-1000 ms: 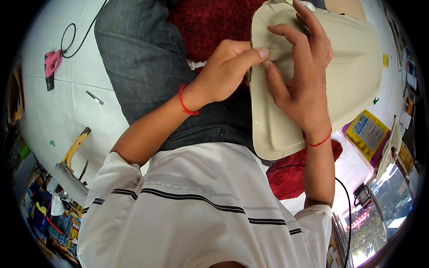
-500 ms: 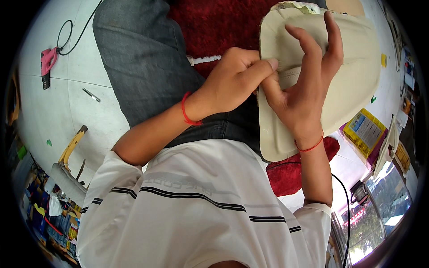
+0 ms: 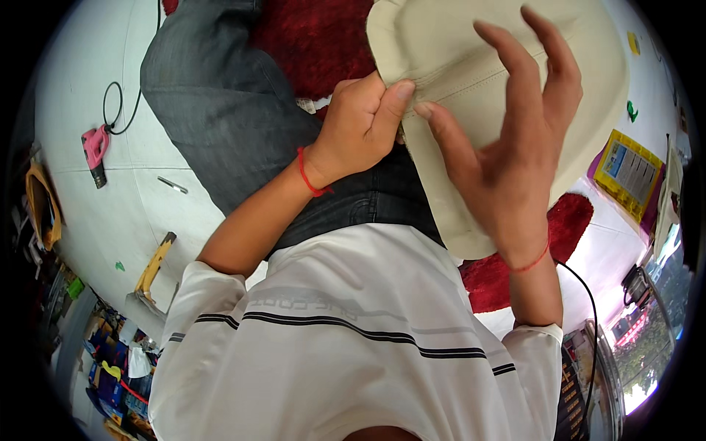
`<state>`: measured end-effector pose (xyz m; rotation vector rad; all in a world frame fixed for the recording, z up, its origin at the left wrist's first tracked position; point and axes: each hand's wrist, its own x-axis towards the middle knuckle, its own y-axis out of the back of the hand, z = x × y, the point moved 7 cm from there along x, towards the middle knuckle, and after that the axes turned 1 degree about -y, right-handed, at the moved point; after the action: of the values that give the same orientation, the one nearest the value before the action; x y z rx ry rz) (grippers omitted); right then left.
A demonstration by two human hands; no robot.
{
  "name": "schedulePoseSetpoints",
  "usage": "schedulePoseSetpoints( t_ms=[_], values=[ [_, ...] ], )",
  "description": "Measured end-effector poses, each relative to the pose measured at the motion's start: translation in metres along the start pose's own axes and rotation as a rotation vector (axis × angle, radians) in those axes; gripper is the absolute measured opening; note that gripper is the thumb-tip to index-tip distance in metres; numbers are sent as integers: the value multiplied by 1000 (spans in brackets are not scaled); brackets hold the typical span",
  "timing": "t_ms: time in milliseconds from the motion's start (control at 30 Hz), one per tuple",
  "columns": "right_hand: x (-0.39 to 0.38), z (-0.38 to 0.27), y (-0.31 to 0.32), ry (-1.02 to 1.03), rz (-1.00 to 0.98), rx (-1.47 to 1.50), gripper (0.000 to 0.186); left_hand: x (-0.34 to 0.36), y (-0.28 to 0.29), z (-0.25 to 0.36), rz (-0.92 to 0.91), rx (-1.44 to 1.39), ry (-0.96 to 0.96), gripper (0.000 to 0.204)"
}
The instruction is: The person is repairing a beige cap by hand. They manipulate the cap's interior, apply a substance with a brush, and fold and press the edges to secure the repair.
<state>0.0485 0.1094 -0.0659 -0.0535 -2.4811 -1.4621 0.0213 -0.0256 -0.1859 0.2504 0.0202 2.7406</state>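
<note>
A cream leatherette-covered panel [image 3: 471, 110], seat-like in shape, lies over my lap and to the right. A stitched seam runs across it toward its left edge. At that edge my left hand [image 3: 365, 121] is closed, gripping the cover between thumb and curled fingers near the end of the seam. My right hand [image 3: 518, 140] is over the panel with fingers spread and raised. Its thumb points at the left thumb, a small gap away, and nothing shows between its fingers. The underside of the panel and the left fingertips are hidden.
A red shaggy rug [image 3: 309, 44] lies under my legs. On the pale floor at left are a pink heat gun [image 3: 95, 154] with a cord, a silver pen-like tool [image 3: 173, 184] and a yellow-handled tool [image 3: 155, 264]. A yellow packet [image 3: 627, 175] lies at right.
The right thumb has come away from the left thumb and the right fingers have spread. The view has shifted, and the panel now sits turned and closer, its seam more exposed.
</note>
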Motion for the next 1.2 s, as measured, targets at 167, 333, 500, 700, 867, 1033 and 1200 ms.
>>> schedulePoseSetpoints(
  t_ms=[167,333,500,700,867,1033,1200],
  values=[
    [-51,-26,-1,-162,-189,215,31,-11,-11,-3,28,-69,145,33],
    [-61,-31,-9,-239,-134,149,21,-25,-21,1,30,-174,265,42],
    [-61,-37,-24,-187,-116,147,16,-37,-18,-12,-24,-343,345,39],
    [-60,-36,-23,-159,-112,200,16,-29,-17,-3,32,-239,239,29],
    [-62,-26,-15,-210,-122,399,14,-20,-15,0,43,15,18,17],
    [-65,-19,-6,-209,-124,395,15,-23,-14,-6,39,119,85,15],
    [-59,-28,-18,-121,-105,250,17,-21,-11,-8,-36,31,62,17]
  ],
)
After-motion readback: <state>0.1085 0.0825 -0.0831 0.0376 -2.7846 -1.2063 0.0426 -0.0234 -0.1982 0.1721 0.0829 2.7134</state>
